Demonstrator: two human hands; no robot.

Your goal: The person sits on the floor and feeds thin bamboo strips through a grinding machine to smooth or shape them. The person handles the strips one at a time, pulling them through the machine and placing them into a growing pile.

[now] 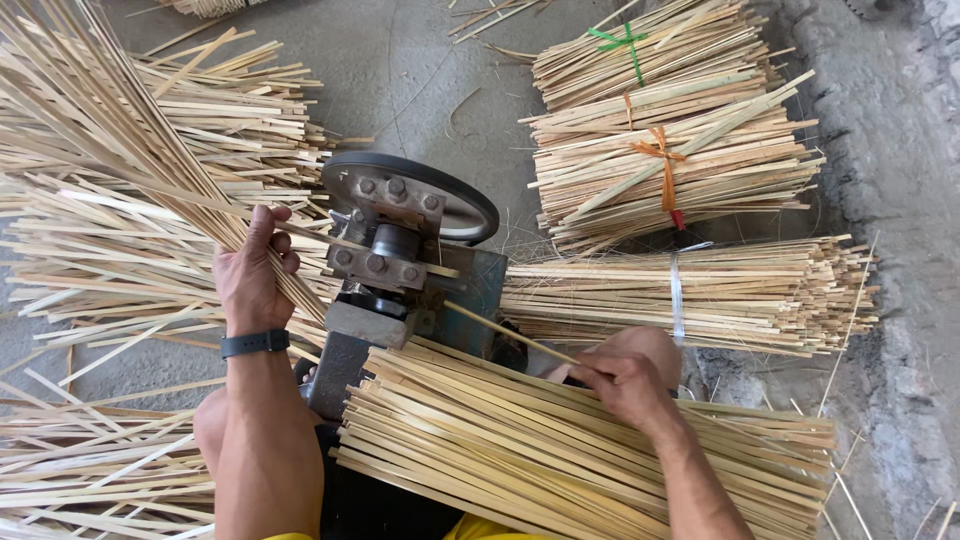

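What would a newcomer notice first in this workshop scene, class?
At the centre stands a grey metal machine with a black wheel, which a thin pale bamboo stick enters from the right hand. The left hand grips a fan of long bamboo strips, and tied bundles of bamboo sticks lie upper right.

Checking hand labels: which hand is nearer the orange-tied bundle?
Right. The right hand sits below the orange-tied bundle, pinching a thin stick. The left hand is far across the machine, gripping loose strips.

We sit in a bamboo-splitting workshop: tied strip bundles (pixel 672 160) on concrete floor (pixel 420 70), metal machine (pixel 405 255).
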